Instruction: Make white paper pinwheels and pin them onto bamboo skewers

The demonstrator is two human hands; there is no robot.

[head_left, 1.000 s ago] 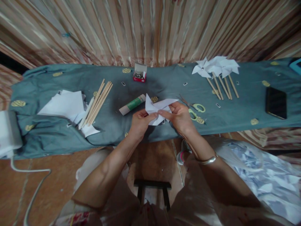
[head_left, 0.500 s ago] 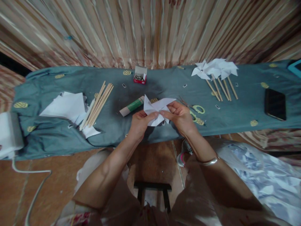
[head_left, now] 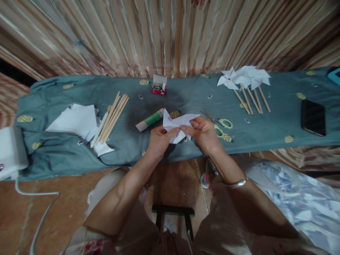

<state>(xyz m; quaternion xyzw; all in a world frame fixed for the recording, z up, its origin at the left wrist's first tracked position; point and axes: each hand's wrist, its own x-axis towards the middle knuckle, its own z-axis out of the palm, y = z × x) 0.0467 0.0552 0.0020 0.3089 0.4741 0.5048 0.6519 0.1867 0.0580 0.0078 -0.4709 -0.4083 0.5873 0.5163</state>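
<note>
Both hands hold a white paper pinwheel [head_left: 174, 123] just above the front of the cloth. My left hand [head_left: 160, 141] grips its left side, thumb pressed near the centre. My right hand [head_left: 204, 132] pinches the right side, its thumb also near the middle, and the fingers partly hide the folded blades. Behind my left hand lies a green and pale glue stick [head_left: 150, 120]. Just right of my right hand rest scissors [head_left: 219, 124] with yellow-green handles. Farther back stands an open red box [head_left: 159, 88] of small metal pins.
Wooden sticks [head_left: 113, 118] lie left, beside white paper sheets [head_left: 75, 120]. Pinwheels on sticks [head_left: 247, 79] rest back right. A black phone [head_left: 313, 118] lies right. A white device [head_left: 12, 152] with a cord sits at the left end of the green cloth [head_left: 183, 88]. Curtains hang behind.
The hands and the pinwheel stay almost in place. The pinwheel's right blade looks slightly flatter, and the whole view has shifted a little.
</note>
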